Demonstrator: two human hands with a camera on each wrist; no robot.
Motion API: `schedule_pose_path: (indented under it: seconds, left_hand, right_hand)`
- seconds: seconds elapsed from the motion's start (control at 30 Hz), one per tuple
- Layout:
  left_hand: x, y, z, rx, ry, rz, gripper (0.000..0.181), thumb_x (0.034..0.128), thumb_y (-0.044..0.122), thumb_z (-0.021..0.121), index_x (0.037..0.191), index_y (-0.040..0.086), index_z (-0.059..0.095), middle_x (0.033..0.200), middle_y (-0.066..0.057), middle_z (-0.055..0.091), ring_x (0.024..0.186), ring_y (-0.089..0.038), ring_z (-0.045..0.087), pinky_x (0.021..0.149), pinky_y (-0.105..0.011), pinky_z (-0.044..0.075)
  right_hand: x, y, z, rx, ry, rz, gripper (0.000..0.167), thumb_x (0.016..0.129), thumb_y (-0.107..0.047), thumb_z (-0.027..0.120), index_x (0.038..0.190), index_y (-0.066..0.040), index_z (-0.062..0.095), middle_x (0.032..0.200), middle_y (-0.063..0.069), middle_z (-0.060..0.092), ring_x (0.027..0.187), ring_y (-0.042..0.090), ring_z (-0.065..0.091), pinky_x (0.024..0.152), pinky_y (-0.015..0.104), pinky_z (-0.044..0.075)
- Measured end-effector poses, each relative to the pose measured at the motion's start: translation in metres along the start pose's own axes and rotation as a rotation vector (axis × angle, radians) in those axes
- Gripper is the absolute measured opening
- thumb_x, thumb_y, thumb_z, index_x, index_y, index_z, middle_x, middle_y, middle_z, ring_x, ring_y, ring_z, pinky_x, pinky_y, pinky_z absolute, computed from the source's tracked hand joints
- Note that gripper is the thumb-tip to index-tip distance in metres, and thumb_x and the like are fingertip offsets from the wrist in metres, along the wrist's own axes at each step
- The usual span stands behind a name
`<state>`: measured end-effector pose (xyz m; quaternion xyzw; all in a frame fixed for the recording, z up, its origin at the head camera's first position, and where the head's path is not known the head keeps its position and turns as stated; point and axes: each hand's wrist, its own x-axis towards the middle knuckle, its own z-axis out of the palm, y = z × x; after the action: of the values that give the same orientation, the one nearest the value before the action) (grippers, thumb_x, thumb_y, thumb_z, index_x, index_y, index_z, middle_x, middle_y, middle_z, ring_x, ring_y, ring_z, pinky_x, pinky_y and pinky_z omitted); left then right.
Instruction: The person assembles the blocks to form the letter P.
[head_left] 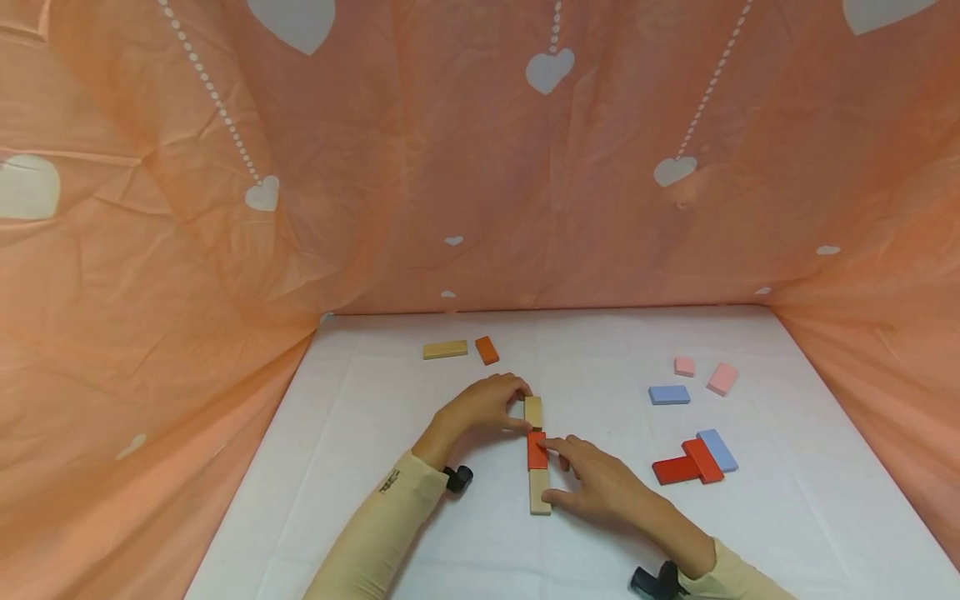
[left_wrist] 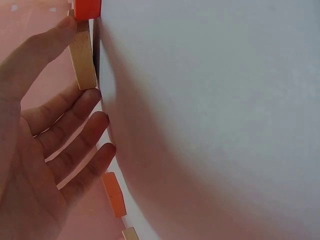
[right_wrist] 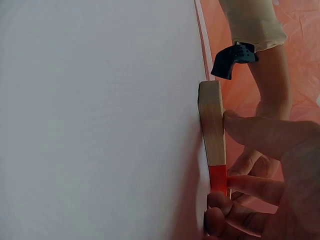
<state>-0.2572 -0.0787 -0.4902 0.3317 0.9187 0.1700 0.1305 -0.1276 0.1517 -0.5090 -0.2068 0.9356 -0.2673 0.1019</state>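
Note:
Three blocks stand end to end in a row: a far wooden block [head_left: 533, 410], a red block [head_left: 537, 454] and a near wooden block [head_left: 539, 493]. My left hand [head_left: 486, 405] holds the far wooden block, its thumb by the end near the red block and its fingers at the far end. In the left wrist view, that thumb touches the wooden block [left_wrist: 83, 60]. From the right side, my right hand [head_left: 600, 482] touches the row. Its thumb rests against the near wooden block [right_wrist: 212, 125], and its index finger reaches the red block [right_wrist: 217, 178].
Behind the row lie another wooden block [head_left: 445, 350] and an orange block [head_left: 487, 350]. To the right are two pink blocks [head_left: 722, 379], a blue block [head_left: 669, 395], and two red blocks [head_left: 677, 471] touching a second blue one [head_left: 717, 450]. Orange curtain [head_left: 480, 167] encloses the white table [head_left: 337, 417].

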Motion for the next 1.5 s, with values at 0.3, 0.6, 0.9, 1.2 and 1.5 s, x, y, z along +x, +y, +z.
schedule_pose_path:
  seconds: [0.3,0.6,0.9,1.2,1.5]
  left_hand:
    - [0.000,0.002,0.002,0.030,-0.010,-0.005,0.056,0.0905,0.045,0.087,0.134,0.015,0.069,0.129,0.001,0.067,0.118,-0.017,0.062,0.107,-0.037,0.051]
    - [0.000,0.003,0.002,0.028,-0.014,0.004,0.054,0.0905,0.042,0.088,0.133,0.014,0.070,0.128,0.001,0.068,0.120,-0.017,0.063,0.108,-0.037,0.051]
    - [0.000,0.005,0.000,0.023,-0.024,0.000,0.052,0.0923,0.039,0.087,0.133,0.013,0.070,0.130,0.000,0.067,0.123,-0.020,0.061,0.110,-0.039,0.049]
    - [-0.001,0.005,0.000,0.022,-0.013,0.023,0.052,0.0920,0.038,0.087,0.133,0.012,0.069,0.130,-0.002,0.067,0.124,-0.022,0.061,0.111,-0.039,0.049]
    - [-0.002,0.006,-0.002,0.033,-0.007,0.039,0.052,0.0919,0.038,0.087,0.133,0.011,0.069,0.130,-0.003,0.068,0.123,-0.022,0.061,0.111,-0.038,0.048]
  right_hand:
    - [0.000,-0.001,0.000,0.008,-0.003,0.010,0.077,0.089,-0.051,0.085,0.152,-0.015,0.059,0.116,-0.002,0.065,0.119,0.027,0.061,0.099,0.058,0.056]
    - [0.001,0.001,0.001,-0.024,0.007,-0.013,0.075,0.089,-0.050,0.085,0.151,-0.016,0.060,0.102,-0.010,0.056,0.108,0.020,0.058,0.089,0.048,0.057]
    - [0.002,0.000,-0.001,-0.011,-0.007,0.000,0.077,0.089,-0.052,0.085,0.152,-0.016,0.059,0.104,-0.009,0.058,0.100,0.016,0.056,0.084,0.043,0.056]
    - [0.005,-0.001,-0.005,0.052,-0.031,0.043,0.083,0.088,-0.051,0.087,0.157,-0.018,0.053,0.098,-0.009,0.054,0.085,0.012,0.051,0.069,0.030,0.045]
    - [0.012,0.004,-0.007,0.089,-0.005,0.023,0.084,0.089,-0.046,0.088,0.157,-0.012,0.051,0.102,-0.005,0.055,0.089,0.013,0.052,0.074,0.030,0.047]
